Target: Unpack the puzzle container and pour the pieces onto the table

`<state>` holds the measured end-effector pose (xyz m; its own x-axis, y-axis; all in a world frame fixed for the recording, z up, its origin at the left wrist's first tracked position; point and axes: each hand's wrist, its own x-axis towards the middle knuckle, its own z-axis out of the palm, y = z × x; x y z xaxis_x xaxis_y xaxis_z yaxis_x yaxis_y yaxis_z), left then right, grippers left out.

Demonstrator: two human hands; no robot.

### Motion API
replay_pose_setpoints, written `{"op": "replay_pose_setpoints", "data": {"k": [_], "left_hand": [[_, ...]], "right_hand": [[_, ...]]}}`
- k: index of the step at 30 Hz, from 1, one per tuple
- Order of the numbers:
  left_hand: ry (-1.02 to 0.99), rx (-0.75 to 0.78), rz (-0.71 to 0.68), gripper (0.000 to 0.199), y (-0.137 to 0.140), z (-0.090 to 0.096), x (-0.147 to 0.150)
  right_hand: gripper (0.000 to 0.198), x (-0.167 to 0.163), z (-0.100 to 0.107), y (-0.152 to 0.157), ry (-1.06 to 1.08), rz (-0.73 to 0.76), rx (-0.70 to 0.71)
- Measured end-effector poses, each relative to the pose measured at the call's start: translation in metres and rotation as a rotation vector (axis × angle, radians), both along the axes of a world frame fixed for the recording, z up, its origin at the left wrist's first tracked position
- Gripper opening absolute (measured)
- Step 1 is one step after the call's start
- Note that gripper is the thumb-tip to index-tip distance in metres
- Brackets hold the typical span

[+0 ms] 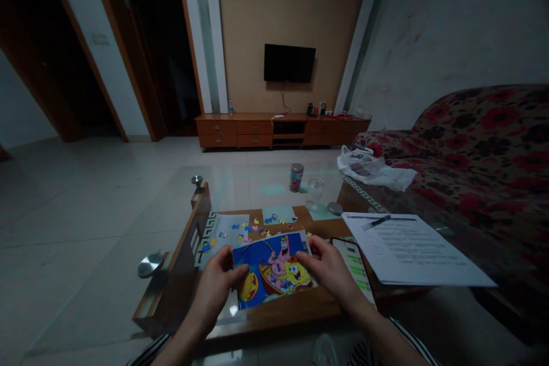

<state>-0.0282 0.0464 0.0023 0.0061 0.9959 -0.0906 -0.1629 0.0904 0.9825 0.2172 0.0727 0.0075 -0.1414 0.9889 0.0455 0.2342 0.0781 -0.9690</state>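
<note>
A blue cartoon picture card [268,274], showing a yellow and a pink character in a boat, is held up over the near side of the glass table. My left hand [223,277] grips its left edge with the thumb on the front. At the right edge, my right hand [326,266] pinches the card the same way. Just behind the card, several loose jigsaw puzzle pieces [240,229] in blue, yellow and pink lie scattered on the glass. The card hides part of the tabletop and perhaps some pieces.
Right of the card lie a phone [352,263] with a lit screen and printed sheets [420,251] with a pen [377,222] on top. Farther back stand a printed can [295,178], a clear jar [314,191] and a round lid [335,209]. A plastic bag [373,170] sits near the sofa.
</note>
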Motion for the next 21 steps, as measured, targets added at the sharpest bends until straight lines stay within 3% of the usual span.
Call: {"op": "replay_pose_setpoints", "data": {"k": [3, 5, 12, 15, 18, 21], "left_hand": [[0.153, 0.083, 0.122, 0.017, 0.000, 0.007, -0.002], [0.151, 0.099, 0.155, 0.020, 0.000, 0.007, -0.002], [0.005, 0.041, -0.089, 0.042, 0.005, -0.012, 0.004], [0.044, 0.095, -0.039, 0.041, 0.005, -0.018, 0.004], [0.086, 0.129, 0.030, 0.038, 0.006, -0.020, 0.001], [0.085, 0.126, 0.059, 0.040, 0.008, -0.020, -0.003]], "right_hand": [[0.019, -0.004, -0.002, -0.001, -0.055, 0.008, 0.062], [0.019, -0.006, -0.005, 0.000, -0.063, -0.002, 0.072], [0.017, -0.005, -0.005, -0.001, -0.076, -0.135, 0.150], [0.018, -0.006, 0.000, -0.003, -0.067, -0.142, 0.171], [0.023, -0.006, 0.001, 0.000, 0.005, -0.101, 0.119], [0.030, -0.007, -0.001, 0.003, 0.151, 0.030, -0.004]]}}
